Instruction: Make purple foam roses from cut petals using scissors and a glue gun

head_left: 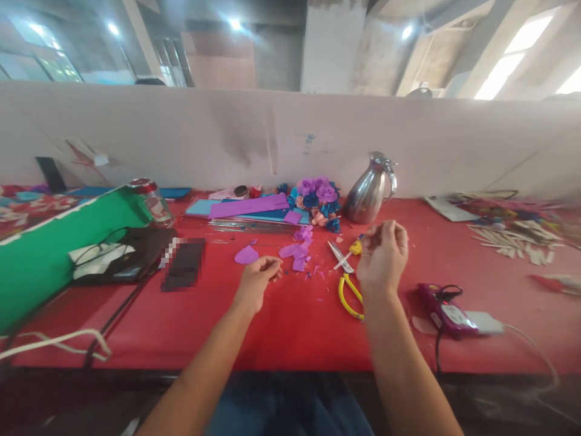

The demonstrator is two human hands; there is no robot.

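My left hand [258, 280] hovers low over the red table, thumb and fingers pinched together; anything between them is too small to make out. A purple paper petal [246, 255] lies just behind it, and more purple paper pieces [297, 254] with small scraps are to its right. My right hand [385, 257] is raised higher, its fingertips also pressed together around something I cannot make out. Scissors [349, 284] with yellow handles lie open beside the right wrist, which covers part of them. A yellow object [356, 247] with a thin pale stick shows partly behind that hand.
Paper flowers [318, 197], purple strips [249, 206] and a steel jug [368, 191] stand along the back wall. A purple power strip [447, 312] with cables is at right. Left are a dark phone-like slab [184, 264], a black bag [136, 257], a jar [152, 200] and a green panel [68, 242].
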